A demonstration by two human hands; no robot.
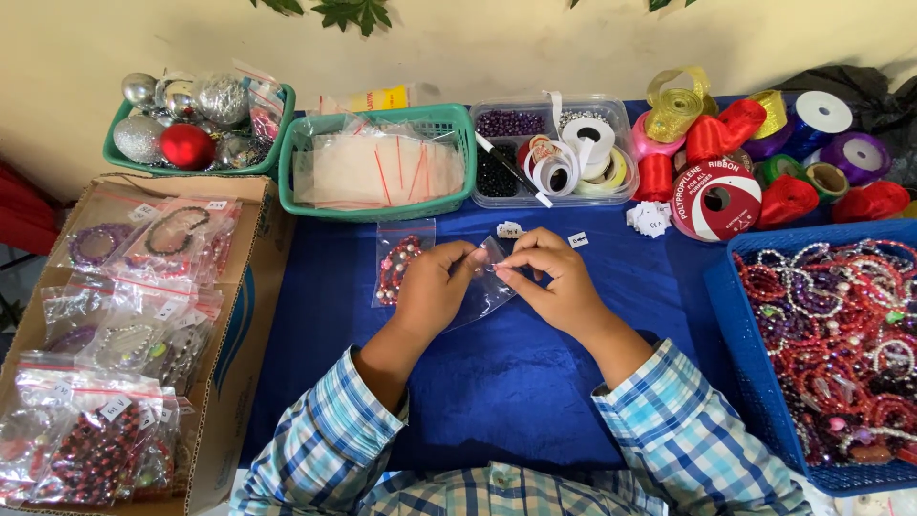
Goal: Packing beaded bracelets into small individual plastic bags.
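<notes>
Over a blue cloth, my left hand (pixel 435 287) and my right hand (pixel 552 277) both pinch a small clear plastic zip bag (pixel 484 287) at its top edge. The bag hangs down between them, tilted towards me. Whether anything is inside it I cannot tell. Just left of my left hand lies another small clear bag with a red and white bead bracelet (pixel 398 263) in it. Small white paper tags (pixel 510 229) lie on the cloth just beyond my fingers.
A cardboard box (pixel 250 287) of bagged bracelets stands at the left. A blue basket (pixel 740 363) of loose bead bracelets is at the right. Behind are a green basket (pixel 382 205) of empty bags, a clear tray (pixel 554 196) with beads and tape, ribbon spools (pixel 716 196), and baubles (pixel 186 145).
</notes>
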